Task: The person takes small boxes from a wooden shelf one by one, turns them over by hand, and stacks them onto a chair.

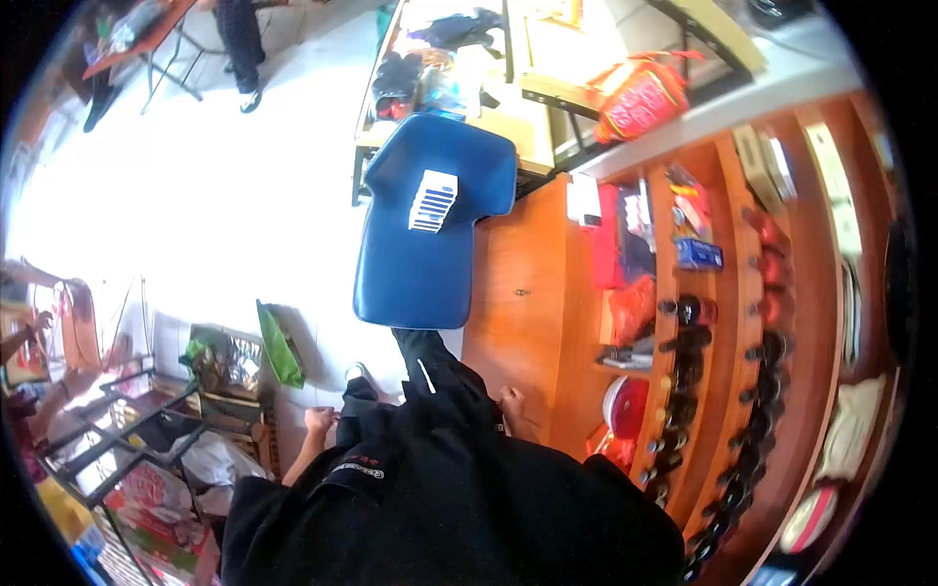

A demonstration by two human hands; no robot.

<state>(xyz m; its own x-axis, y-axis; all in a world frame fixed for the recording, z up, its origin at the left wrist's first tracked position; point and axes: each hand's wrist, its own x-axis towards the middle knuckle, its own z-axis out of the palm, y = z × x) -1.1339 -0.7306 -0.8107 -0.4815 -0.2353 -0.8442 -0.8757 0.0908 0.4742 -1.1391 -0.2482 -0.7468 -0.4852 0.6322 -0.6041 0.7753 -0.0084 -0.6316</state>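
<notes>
White boxes (433,201) could topple if we bump their blue chair (415,278); left hand (319,420), right hand (511,399): fingers curled closed.

Through the head camera I see a blue chair (415,278) carrying a white-and-blue stack (433,201), set nearer the chair's far edge than its near edge. On my right, a wooden shelf unit (731,322) holds rows of dark bottles (688,369) toward its near end and a blue box (698,254) beyond them. A green bag (281,347) rests on the pale floor (176,205), off the chair's near left corner
</notes>
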